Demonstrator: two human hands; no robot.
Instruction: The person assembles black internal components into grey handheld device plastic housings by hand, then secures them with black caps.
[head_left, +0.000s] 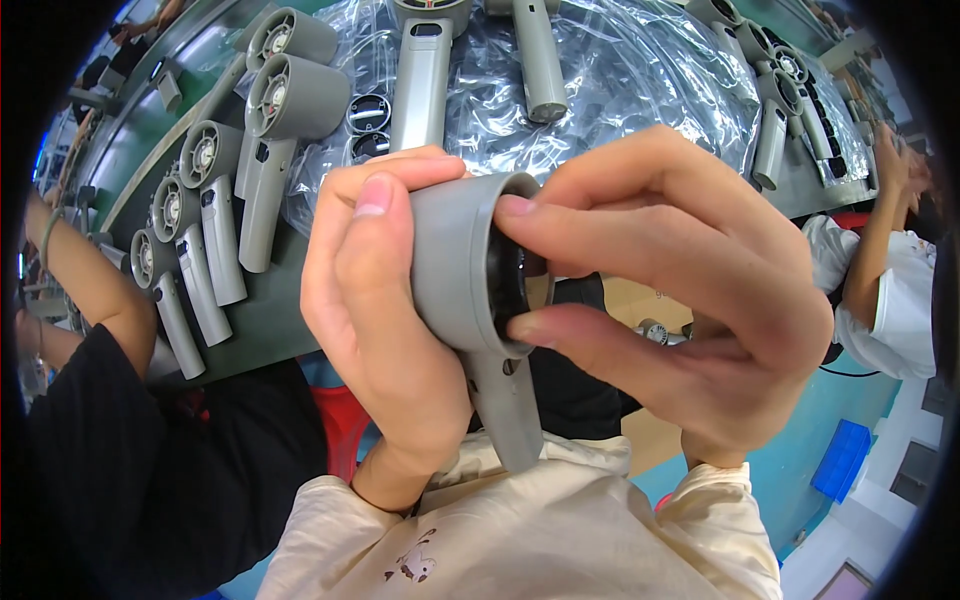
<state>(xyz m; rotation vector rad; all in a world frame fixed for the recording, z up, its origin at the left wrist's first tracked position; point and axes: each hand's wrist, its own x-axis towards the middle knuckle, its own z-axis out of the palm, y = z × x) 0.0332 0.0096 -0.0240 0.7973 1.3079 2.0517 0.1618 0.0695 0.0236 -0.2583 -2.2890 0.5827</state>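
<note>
In front of my chest, my left hand (370,270) is wrapped around the grey barrel of a handheld fan body (450,250). The barrel's open mouth faces right, and its handle slants down toward my shirt. My right hand (700,270) has its index finger at the upper rim and its thumb at the lower rim, closed on a dark round insert (507,275) in the mouth. The insert looks black and glossy; how deep it sits I cannot tell. My right hand's other fingers are bent behind the index finger.
Several grey fan bodies (300,97) lie along the bench at left, others at far right. Clear plastic sheeting (640,90) covers the middle, with black rings (370,112) beside it. A co-worker's arm (100,270) is at left, another person (885,290) at right.
</note>
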